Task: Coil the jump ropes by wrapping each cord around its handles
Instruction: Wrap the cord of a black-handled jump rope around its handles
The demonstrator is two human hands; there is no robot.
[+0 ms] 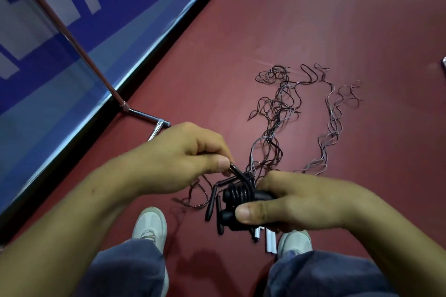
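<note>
Jump-rope handles, black and paired, sit low in the middle of the frame, clenched in our right hand with the thumb pressed over their near side and their free ends poking out to the left. Several turns of cord already ring them as a tight coil. Our left hand, just up and left of the bundle, pinches the free stretch of that cord between thumb and fingertips. The handles' long axis runs roughly left to right, while the cord comes in from the upper left, so we judge the next turn must cross that axis and land beside the coil. Loose ropes lie tangled on the red floor toward the upper right, with more handles below our hands
</note>
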